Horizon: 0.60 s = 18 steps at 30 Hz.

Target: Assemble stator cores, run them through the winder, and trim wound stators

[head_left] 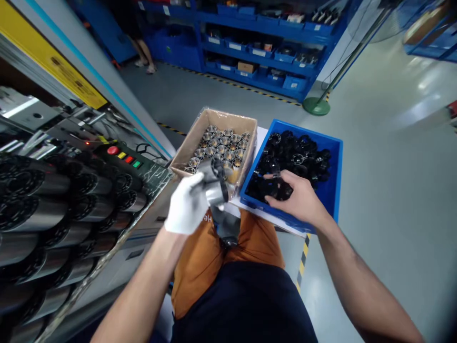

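My left hand, in a white glove, is closed around metal cylinders with black ends; two seem to be in the grip. The lower metal cylinder shows a shiny side, while the upper one is blurred. Right of it, my bare right hand reaches over the near side of a blue bin. Its thumb and fingers are apart, around dark parts among the heap of black plastic parts. Behind my left hand stands a cardboard box with rows of metal rings.
At left, many black-capped metal cylinders stand stacked beside a control panel with a red button. Blue shelves with bins line the back. A green round stand base sits on the floor. A person's legs show at the back.
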### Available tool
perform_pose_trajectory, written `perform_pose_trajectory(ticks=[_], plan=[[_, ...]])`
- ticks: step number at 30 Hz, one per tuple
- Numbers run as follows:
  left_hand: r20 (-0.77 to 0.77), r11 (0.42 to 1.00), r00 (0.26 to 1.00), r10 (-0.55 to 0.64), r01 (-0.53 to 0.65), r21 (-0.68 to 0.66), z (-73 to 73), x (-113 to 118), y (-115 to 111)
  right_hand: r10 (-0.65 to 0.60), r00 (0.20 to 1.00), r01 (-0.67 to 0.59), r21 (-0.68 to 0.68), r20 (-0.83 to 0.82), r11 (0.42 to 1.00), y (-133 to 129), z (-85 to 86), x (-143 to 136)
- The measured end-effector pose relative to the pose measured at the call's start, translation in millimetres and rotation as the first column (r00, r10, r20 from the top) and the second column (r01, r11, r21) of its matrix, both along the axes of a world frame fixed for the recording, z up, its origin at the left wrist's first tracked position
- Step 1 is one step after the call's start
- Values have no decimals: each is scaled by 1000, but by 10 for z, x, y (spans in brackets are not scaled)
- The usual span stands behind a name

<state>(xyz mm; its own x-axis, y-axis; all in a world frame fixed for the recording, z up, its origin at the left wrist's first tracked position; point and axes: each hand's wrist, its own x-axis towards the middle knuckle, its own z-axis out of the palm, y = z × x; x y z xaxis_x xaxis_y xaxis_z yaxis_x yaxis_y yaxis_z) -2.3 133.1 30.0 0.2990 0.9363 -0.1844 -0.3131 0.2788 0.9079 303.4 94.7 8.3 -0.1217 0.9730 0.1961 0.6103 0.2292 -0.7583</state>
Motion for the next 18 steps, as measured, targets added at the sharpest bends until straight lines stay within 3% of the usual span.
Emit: perform_pose_trajectory(ticks=[3, 5, 7, 9, 14, 18], plan=[[-50, 977, 977, 209, -210, -18, -267, 78, -545, 172, 981, -171, -15, 89, 985, -323, 385, -352], [-87, 972, 969, 233, -231, 30, -389, 101, -832, 282, 947, -278, -44, 157, 960, -457, 530, -547], [-85, 978, 975, 204, -200, 58, -424, 84, -1031, 336, 927, -331, -58, 165, 942, -537, 563, -696], [-55, 980, 979, 197, -194, 47, -399, 25, -1144, 347, 931, -345, -38, 109, 938, -592, 525, -806], [53, 941, 947, 316, -305, -148, -310, -167, -1243, 255, 966, -252, 72, -38, 965, -680, 468, -1005], [-14, 946, 952, 305, -305, -107, -288, -193, -1303, 246, 969, -241, 107, -34, 965, -668, 537, -1162]])
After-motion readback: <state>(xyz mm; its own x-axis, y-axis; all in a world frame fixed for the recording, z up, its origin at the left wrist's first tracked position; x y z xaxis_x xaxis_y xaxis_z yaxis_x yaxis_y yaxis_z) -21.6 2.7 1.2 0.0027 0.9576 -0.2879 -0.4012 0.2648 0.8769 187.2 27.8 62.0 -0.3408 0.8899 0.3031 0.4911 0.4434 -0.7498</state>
